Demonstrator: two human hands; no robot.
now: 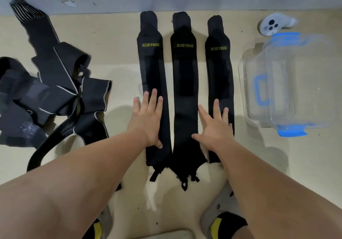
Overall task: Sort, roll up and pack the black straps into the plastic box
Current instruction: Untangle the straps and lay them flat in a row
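While your left hand (148, 116) and right hand (216, 125) press flat, fingers spread, on the outer two of three XUEYING straps (185, 72), you hold them smooth and parallel on the floor (114, 40), tips toward its wall edge, probably so they roll evenly. The tangled strap pile (55, 90) lies unsorted at the left. The clear plastic box (285, 83) sits right, near the straps for packing.

Three black straps (185, 68) marked XUEYING lie flat and parallel at centre, running near to far — a tangled heap of black straps (55, 90) lies left, the clear, blue-clipped plastic box (248, 98) right.
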